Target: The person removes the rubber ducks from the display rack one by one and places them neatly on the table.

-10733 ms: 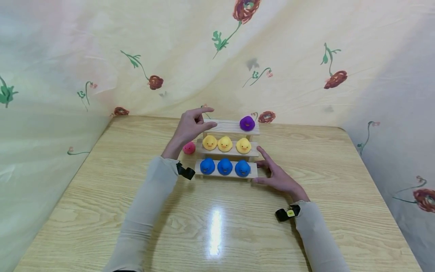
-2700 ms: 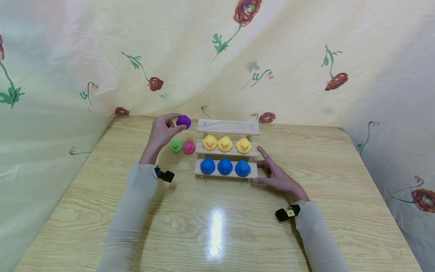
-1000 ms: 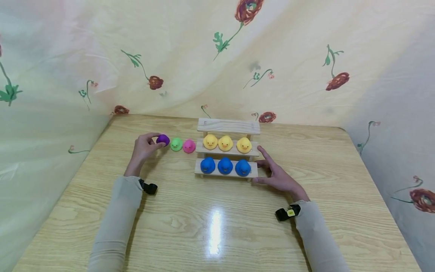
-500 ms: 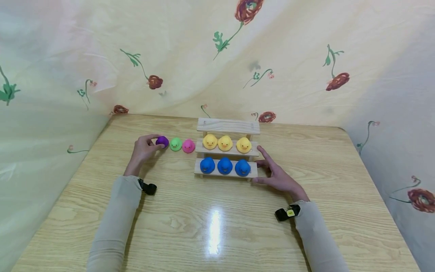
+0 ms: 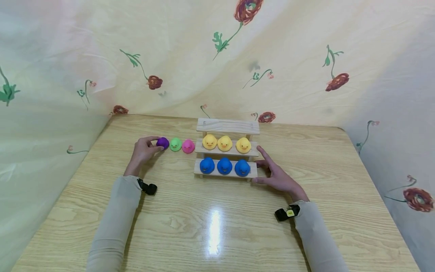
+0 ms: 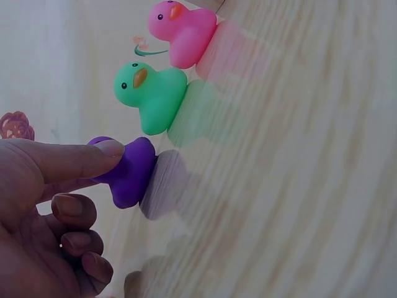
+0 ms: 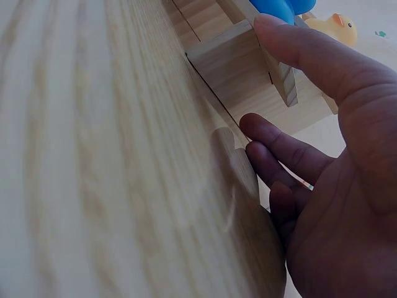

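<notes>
While the left hand pinches the purple rubber duck between thumb and forefinger, its other fingers curl inward and its forearm angles forward. That duck stands on the wood-grain table beside the green duck, with the pink duck next in line. Three yellow ducks and three blue ducks occupy the three-tier wooden rack. At its right end, the right hand has parted fingers, thumb tip at the lowest step; the wristband's yellow label bears print too small to read.
</notes>
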`<state>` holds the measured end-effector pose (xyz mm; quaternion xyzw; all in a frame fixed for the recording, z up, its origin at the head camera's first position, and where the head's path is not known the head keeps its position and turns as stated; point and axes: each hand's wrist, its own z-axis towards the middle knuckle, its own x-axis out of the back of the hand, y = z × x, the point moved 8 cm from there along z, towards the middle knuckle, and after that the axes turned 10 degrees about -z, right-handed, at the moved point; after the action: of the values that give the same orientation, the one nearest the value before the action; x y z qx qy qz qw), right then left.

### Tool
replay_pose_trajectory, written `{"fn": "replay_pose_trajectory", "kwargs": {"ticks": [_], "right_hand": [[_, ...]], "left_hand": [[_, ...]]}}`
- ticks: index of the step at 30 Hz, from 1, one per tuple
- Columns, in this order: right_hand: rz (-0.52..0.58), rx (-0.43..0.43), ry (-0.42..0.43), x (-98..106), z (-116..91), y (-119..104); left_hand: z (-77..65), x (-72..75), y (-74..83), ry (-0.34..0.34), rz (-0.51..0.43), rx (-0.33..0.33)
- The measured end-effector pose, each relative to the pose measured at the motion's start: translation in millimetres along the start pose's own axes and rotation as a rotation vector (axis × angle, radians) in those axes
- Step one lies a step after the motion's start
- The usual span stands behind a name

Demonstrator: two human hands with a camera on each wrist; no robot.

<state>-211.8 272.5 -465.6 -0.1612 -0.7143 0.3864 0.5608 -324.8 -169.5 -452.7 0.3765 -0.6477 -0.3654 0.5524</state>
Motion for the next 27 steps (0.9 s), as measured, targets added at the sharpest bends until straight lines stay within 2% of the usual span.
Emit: {"fn": "replay_pose_trajectory", "kwargs": {"ticks": [5, 12, 16, 21, 27], "right_hand": [[0.007, 0.005, -0.001, 0, 0, -1], [0.021, 0.011, -0.003, 0, 0, -2], [0.031, 0.010, -0.005, 0, 0, -2], [0.025, 0.007, -0.005, 0, 0, -2], [0.030, 0.005, -0.006, 0, 0, -2]], "left_hand": [[0.3, 0.1, 0.2, 0.000, -0.003, -0.015], [-1.6, -0.4, -1.0, -0.006, -0.003, 0.010], [-3.2, 0.8, -0.1, 0.007, 0.007, -0.002], [-6.3, 3.9, 11.7, 0.056, -0.003, -0.075], [-12.7, 8.5, 38.2, 0.094, -0.042, -0.187]]}}
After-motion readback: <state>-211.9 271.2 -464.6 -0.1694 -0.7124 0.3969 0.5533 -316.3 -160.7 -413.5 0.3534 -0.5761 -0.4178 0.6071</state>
